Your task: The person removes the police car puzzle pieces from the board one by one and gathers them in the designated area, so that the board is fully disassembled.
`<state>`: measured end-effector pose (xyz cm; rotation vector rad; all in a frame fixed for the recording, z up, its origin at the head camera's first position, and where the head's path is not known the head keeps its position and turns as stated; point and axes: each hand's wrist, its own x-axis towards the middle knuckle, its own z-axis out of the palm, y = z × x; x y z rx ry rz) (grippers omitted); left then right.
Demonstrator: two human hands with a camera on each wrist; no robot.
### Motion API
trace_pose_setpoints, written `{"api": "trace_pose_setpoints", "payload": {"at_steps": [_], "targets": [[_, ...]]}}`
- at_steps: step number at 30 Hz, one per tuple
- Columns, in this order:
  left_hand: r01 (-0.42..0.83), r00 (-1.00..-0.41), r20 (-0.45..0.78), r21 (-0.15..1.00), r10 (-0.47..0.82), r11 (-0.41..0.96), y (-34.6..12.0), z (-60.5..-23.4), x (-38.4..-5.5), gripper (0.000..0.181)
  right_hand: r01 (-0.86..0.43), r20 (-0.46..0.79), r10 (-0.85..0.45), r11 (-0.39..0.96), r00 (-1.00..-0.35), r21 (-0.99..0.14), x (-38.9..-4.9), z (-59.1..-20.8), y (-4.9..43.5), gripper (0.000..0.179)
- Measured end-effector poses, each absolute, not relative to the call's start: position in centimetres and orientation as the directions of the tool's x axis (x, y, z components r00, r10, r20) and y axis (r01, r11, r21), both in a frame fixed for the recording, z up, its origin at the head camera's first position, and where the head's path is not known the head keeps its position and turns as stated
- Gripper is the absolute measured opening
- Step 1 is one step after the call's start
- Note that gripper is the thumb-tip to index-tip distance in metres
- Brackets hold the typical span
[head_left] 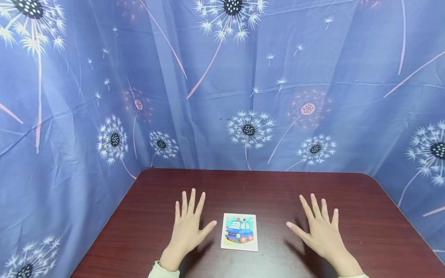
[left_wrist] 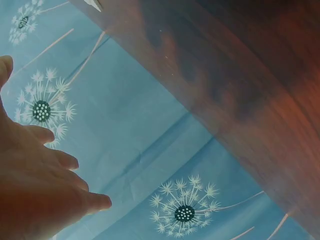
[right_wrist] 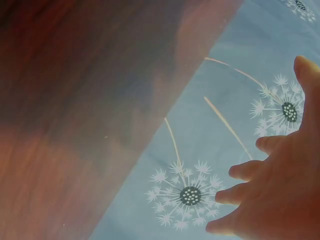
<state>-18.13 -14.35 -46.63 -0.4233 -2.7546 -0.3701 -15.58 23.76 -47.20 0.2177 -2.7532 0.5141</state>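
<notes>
A square picture puzzle board (head_left: 239, 232) with a white border lies flat on the table, showing a blue cartoon police car with eyes. To its left, my left hand (head_left: 188, 230) spreads its fingers over the tabletop, thumb pointing toward the board. My right hand (head_left: 323, 233) is farther off on the other side, fingers likewise fanned out and holding nothing. In the left wrist view the left hand (left_wrist: 42, 180) shows along the lower left edge. The right wrist view has the right hand (right_wrist: 280, 185) at lower right, fingers apart.
The dark reddish-brown wooden table (head_left: 264, 189) has rounded far corners. A blue curtain (head_left: 215, 127) printed with dandelions hangs behind it and along both sides. Shadows of both hands fall on the wood.
</notes>
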Motion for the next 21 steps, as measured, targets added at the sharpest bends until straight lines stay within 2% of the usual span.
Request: {"api": "trace_pose_setpoints", "payload": {"at_steps": [13,21], "targets": [[0.420,-0.866,0.387,0.220,0.317,0.880,-13.1,-46.4,-17.3,0.085,-0.279,0.403,-0.117,0.885,-0.908,-0.373,-15.9,-46.5,22.6,0.086],[0.469,-0.846,0.411,0.276,0.338,0.839,-12.3,-46.9,-16.8,0.083,-0.324,0.431,-0.139,0.861,-0.892,-0.393,-16.2,-46.4,21.9,0.080]]}}
